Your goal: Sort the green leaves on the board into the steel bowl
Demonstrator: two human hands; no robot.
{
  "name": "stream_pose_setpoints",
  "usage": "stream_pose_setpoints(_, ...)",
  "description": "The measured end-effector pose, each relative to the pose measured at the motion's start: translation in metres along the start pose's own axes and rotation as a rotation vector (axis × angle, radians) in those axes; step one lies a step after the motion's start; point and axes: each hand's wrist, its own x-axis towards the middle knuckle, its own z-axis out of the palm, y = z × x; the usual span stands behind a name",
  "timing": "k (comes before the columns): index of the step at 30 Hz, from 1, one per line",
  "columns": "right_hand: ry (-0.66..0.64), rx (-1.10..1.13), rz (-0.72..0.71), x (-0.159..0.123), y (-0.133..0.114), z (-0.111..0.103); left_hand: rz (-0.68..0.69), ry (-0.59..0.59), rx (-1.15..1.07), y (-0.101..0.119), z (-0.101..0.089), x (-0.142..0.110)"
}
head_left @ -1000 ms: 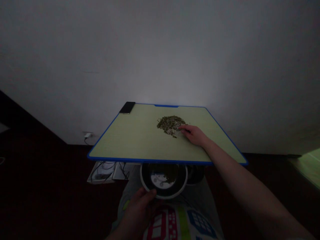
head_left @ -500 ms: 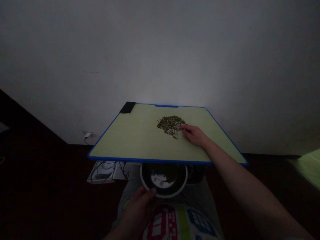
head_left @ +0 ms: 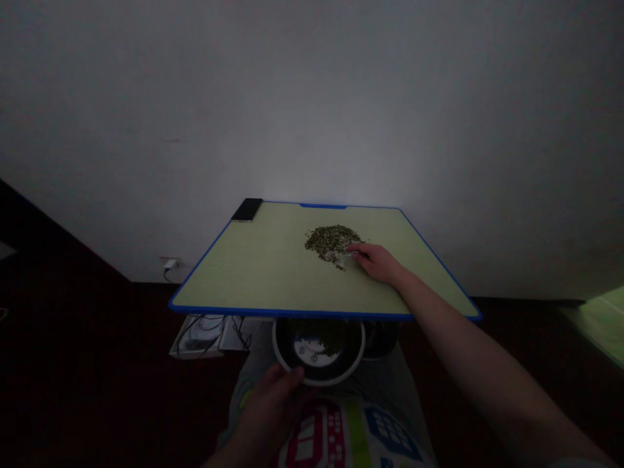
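Observation:
A heap of small dark green grains [head_left: 330, 239] lies on a pale table with a blue rim [head_left: 253, 273]. My right hand [head_left: 376, 262] rests on the table at the heap's right edge, fingers pressed together on a small pale thing I cannot make out. Below the table's near edge, my left hand [head_left: 273, 400] grips the rim of a round white-rimmed bowl [head_left: 319, 348] held on my lap. The bowl has some green grains inside.
A dark phone [head_left: 246, 209] lies on the table's far left corner. A white wall stands behind. A socket with a plug [head_left: 169, 264] and a tangle of cables [head_left: 209, 330] are on the dark floor at left. Patterned cloth [head_left: 341, 435] covers my lap.
My right hand has crept slightly left into the edge of the heap. The left hand and bowl stay put.

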Motion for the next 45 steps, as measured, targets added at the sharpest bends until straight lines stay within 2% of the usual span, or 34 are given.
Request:
stream_pose_setpoints(4,-0.012,0.001,-0.007,-0.0009,-0.0013,-0.0015,-0.020,-0.043,-0.006,0.0016,0.0010,-0.0022)
stream_pose_setpoints(10,-0.005,0.029,-0.035,-0.0013,0.0017,-0.0015,-0.029,-0.013,-0.046,-0.0023,-0.0018,0.0025)
stream_pose_setpoints(15,0.015,0.029,-0.035,0.0004,0.0035,0.0000,-0.031,-0.038,-0.035,-0.0032,-0.0035,0.0027)
stream_pose_setpoints(26,-0.009,0.045,-0.059,0.0004,0.0043,-0.0004,-0.058,-0.008,-0.021,0.0016,0.0027,-0.0032)
stream_pose_setpoints(33,-0.048,0.052,-0.064,0.0030,-0.0015,-0.0012,-0.018,-0.048,-0.046,-0.0006,-0.0005,-0.0018)
stream_pose_setpoints(39,-0.067,0.068,-0.071,0.0020,-0.0023,-0.0019,-0.017,0.006,0.004,0.0008,0.0020,-0.0032)
stream_pose_setpoints(45,-0.038,0.056,-0.074,0.0018,-0.0008,-0.0020,-0.001,-0.032,0.006,0.0008,0.0021,-0.0021)
